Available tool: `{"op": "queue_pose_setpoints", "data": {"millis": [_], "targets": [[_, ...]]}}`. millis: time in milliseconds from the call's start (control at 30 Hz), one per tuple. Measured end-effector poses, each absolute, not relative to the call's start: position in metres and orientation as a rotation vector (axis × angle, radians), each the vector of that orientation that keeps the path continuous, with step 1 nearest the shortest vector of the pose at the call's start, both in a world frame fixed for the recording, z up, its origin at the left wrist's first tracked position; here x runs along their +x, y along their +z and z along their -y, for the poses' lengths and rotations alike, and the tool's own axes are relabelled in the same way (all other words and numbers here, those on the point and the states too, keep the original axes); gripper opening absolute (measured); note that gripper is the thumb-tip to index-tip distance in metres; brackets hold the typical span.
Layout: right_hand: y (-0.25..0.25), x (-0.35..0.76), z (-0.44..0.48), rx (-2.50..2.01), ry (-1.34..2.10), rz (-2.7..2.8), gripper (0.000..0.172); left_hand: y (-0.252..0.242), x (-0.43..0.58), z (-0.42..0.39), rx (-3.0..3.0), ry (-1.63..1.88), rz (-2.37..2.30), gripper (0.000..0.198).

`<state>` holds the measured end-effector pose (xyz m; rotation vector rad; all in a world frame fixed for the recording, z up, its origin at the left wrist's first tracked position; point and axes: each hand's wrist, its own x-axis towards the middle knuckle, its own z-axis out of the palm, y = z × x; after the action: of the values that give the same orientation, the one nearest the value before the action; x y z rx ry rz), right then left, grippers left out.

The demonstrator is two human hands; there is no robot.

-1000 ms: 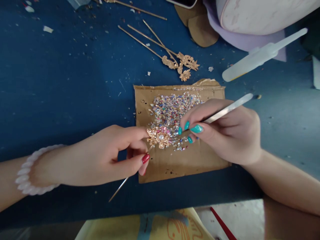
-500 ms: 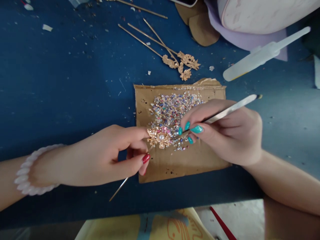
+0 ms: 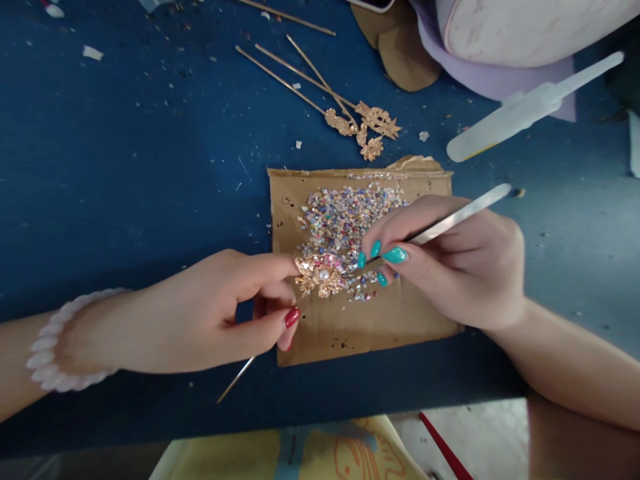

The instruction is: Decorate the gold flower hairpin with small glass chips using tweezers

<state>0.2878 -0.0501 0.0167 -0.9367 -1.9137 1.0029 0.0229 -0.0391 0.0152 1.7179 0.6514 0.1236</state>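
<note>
Left fingers (image 3: 260, 331) pinch gold hairpin (image 3: 323, 274), center frame; right fingers (image 3: 417, 263) grip tweezers (image 3: 463, 215), tips by its ornate head, above gems (image 3: 345, 213) on cardboard (image 3: 315, 343). Probably fine tip work at that head; next move calls for steady hands.
</note>
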Motion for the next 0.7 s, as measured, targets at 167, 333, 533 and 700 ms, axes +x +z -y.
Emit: {"op": "queue_pose_setpoints", "data": {"millis": [167, 333, 533, 700], "targets": [[0.0164, 0.2885, 0.05, -0.934, 0.98, 1.911, 0.006, 0.0119, 0.0213, 0.0354, 1.743, 0.127, -0.614, 0.015], [0.0156, 0.287, 0.0494, -0.887, 0.984, 1.924, 0.007, 0.0127, 0.0212, 0.0356, 1.743, 0.095, -0.597, 0.013], [0.0145, 0.2862, 0.0495, -0.877, 0.987, 1.911, 0.007, 0.014, 0.0225, 0.039, 1.712, 0.12, -0.652, 0.014], [0.0144, 0.2862, 0.0496, -0.894, 0.978, 1.917, 0.006, 0.013, 0.021, 0.0379, 1.731, 0.129, -0.621, 0.015]]}}
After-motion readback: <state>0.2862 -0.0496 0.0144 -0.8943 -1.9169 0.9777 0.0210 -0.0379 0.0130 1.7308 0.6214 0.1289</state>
